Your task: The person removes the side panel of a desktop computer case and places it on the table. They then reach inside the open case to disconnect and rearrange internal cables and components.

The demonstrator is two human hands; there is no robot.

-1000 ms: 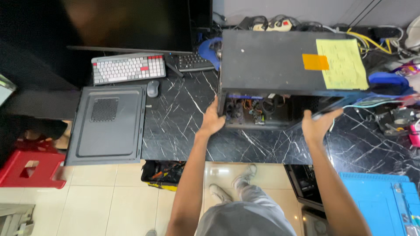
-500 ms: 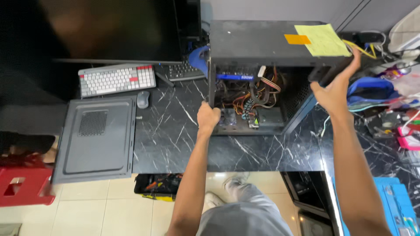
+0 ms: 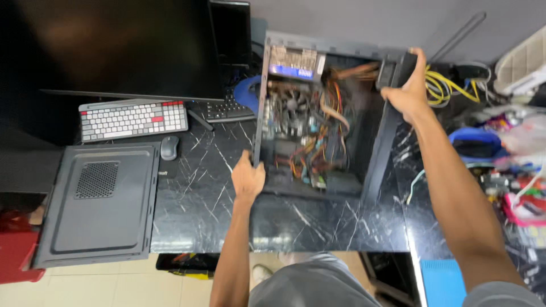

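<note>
On black marble tabletop (image 3: 199, 199), we are gripping the heavy, rigid open black metal computer case (image 3: 318, 113), sharp-edged, left hand (image 3: 248, 179) closed on its near frame edge, right hand (image 3: 406, 91) closed on its far corner.

both arms are bare to the left hand (image 3: 248, 177) and right hand (image 3: 406, 91), with grey trousers and a grey short sleeve at the right shoulder.

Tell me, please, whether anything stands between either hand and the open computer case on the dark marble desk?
Nothing visible does. The left hand already grips the near left edge of the computer case, and the right hand holds its far right top corner. The mouse, keyboard and removed side panel lie off to the left, apart from the case.
</note>
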